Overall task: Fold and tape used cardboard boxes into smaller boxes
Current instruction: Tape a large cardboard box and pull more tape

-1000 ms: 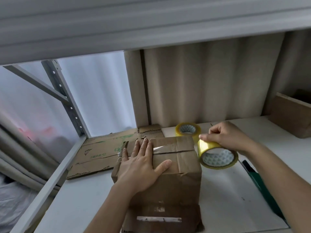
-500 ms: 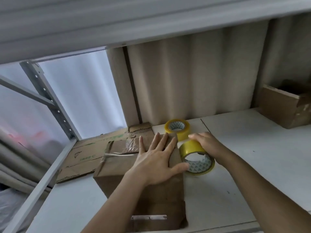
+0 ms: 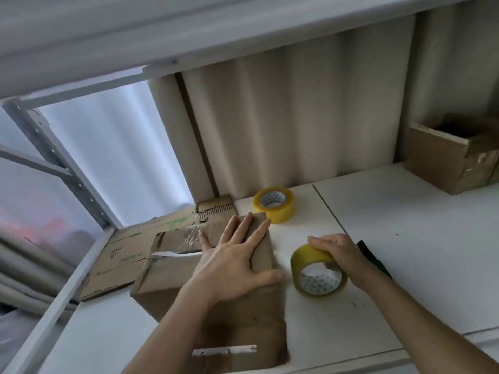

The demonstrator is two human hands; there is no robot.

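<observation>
Left of the box [image 3: 205, 287] lies flattened cardboard [image 3: 127, 255]. Your left hand [image 3: 232, 265] presses flat on the box top, fingers spread, thumb at its right edge. Just right of the box, your right hand [image 3: 343, 257] curls over a tape roll [image 3: 317, 273] standing on edge on the shelf [image 3: 405, 252]. The seam runs left from that roll, so pull the tape leftward across it. A spare roll [image 3: 274, 205] sits behind the box.

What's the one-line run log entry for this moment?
left hand flat on box top | right hand grips tape roll beside box on shelf | spare roll behind
</observation>
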